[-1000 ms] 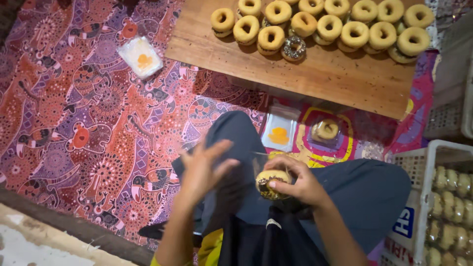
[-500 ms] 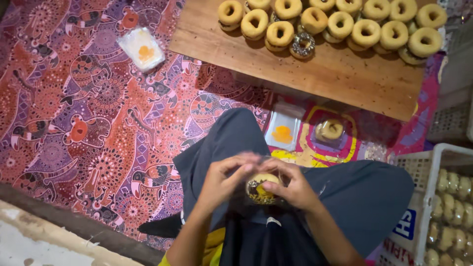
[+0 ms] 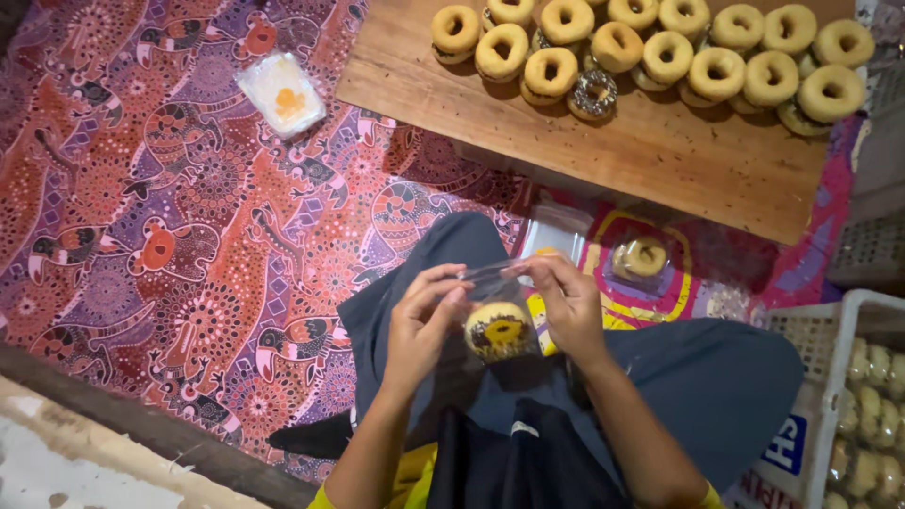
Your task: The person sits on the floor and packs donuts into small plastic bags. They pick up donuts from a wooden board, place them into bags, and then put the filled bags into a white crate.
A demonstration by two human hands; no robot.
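Both hands now pinch a clear bag holding a chocolate-topped doughnut.

The left hand [image 3: 424, 316], open and free a second ago, has joined the right hand [image 3: 566, 303] on the bag [image 3: 497, 283]; the doughnut [image 3: 497, 332] hangs over the lap, at 6 o'clock from the tabletop [image 3: 650, 155].

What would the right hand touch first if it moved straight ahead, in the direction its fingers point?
Probably the clear bag that the right hand already pinches, then the left hand; depth is unclear.

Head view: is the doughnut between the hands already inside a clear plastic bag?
Yes. The chocolate-topped doughnut sits inside a clear plastic bag, whose top edge the left hand and right hand pinch.
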